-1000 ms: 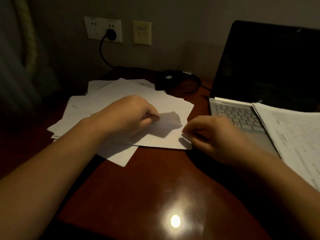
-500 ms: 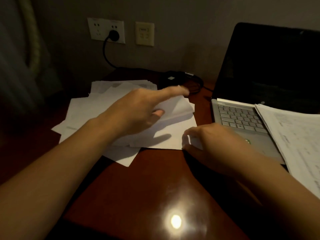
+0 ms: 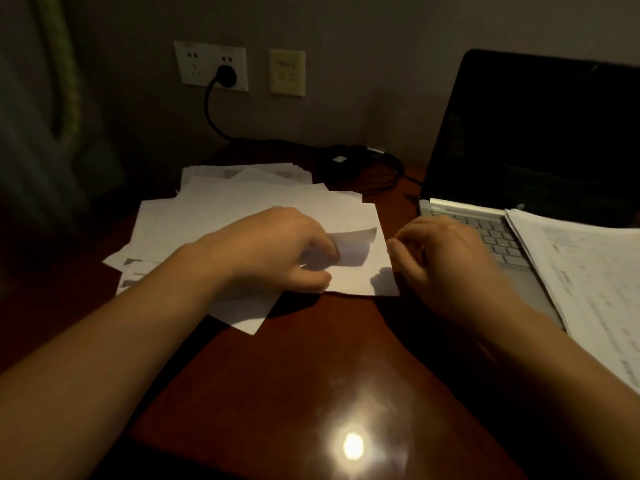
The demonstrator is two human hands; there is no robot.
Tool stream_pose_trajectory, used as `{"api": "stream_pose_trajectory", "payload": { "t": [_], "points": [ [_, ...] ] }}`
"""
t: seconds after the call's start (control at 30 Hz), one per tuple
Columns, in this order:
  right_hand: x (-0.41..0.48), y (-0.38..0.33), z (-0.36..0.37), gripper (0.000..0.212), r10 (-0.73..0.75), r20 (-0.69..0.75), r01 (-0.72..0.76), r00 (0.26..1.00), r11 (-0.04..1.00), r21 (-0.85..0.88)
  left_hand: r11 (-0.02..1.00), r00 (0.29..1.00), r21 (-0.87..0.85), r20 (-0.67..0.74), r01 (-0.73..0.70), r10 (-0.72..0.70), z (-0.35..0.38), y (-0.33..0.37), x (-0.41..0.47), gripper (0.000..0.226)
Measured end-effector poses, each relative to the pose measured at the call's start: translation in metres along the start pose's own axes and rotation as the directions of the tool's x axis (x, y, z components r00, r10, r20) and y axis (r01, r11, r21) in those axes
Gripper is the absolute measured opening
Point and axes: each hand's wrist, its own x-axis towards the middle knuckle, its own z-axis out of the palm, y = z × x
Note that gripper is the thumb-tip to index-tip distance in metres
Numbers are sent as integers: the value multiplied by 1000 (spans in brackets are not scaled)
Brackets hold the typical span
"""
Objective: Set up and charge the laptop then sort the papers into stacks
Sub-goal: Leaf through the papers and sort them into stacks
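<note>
Laptop (image 3: 540, 140) open at right of tabletop (image 3: 311, 375), screen dark. Plug (image 3: 227, 76) sits in the wall socket. Cable (image 3: 360, 164) coils behind the papers; whether it reaches the laptop, cannot tell. Charging step looks done or nearly so.

Sorting partly done: one stack (image 3: 581, 278) lies over the keyboard's right side. Loose pile (image 3: 242, 206) fanned at centre-left, many sheets left to sort.

Left hand (image 3: 277, 251) rests on the pile, fingers curled, pinching a lifted sheet (image 3: 353, 244). Right hand (image 3: 446, 261) curled at the pile's right edge; blurred, grip unclear.
</note>
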Motion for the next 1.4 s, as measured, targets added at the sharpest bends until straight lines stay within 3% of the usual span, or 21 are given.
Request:
{"api": "stream_pose_trajectory", "payload": {
  "t": [0.1, 0.27, 0.4, 0.53, 0.63, 0.73, 0.83, 0.97, 1.07, 1.17, 1.27, 1.33, 1.4],
  "points": [
    [0, 3, -2, 26, 18, 36, -19, 999, 1000, 9, 1000, 999, -29, 41, 3, -1, 0, 1, 0, 46],
    [-6, 0, -2, 35, -104, 247, 96, 963, 994, 47, 1000, 998, -19, 56, 11, -10, -1, -1, -1, 51],
    [-9, -4, 3, 41, -160, 269, 140, 950, 986, 93, 998, 998, -59, 60, 36, -33, -1, -2, -1, 63],
    [-10, -7, 8, 38, -196, 253, 162, 947, 975, 152, 995, 999, -97, 41, 2, 2, -3, -1, -1, 47],
    [-8, -4, 8, 38, -151, 200, 119, 968, 979, 163, 995, 999, -98, -32, 9, -12, -2, -4, -2, 32],
    [-5, -1, 4, 42, -57, 53, 44, 997, 976, 215, 999, 986, -33, -167, -9, 4, -1, -13, 2, 24],
    [-5, -1, -1, 31, 4, -59, 11, 998, 971, 241, 1000, 955, -20, -297, -10, 4, -2, -23, 3, 18],
    [-6, -3, 2, 25, -17, 45, 7, 999, 975, 223, 995, 943, -81, -326, 51, -75, -2, -28, 0, 14],
    [-7, -2, 5, 20, -53, 92, 33, 994, 978, 205, 987, 883, -140, -450, 75, -131, -5, -24, -1, 15],
    [-7, 0, 6, 33, -145, 184, 112, 972, 977, 181, 983, 836, -174, -531, 53, -139, -7, -18, -3, 26],
    [-8, 1, 9, 39, -224, 267, 179, 937, 967, 184, 994, 890, -105, -455, -28, -23, -6, -13, -2, 21],
    [-9, 2, 10, 43, -233, 256, 188, 938, 964, 188, 997, 964, -75, -266, 0, -20, -4, -12, -1, 39],
    [-9, 1, 11, 44, -236, 245, 190, 940, 962, 197, 995, 991, -93, -122, 37, -49, -4, -11, -2, 36]
  ]
}}
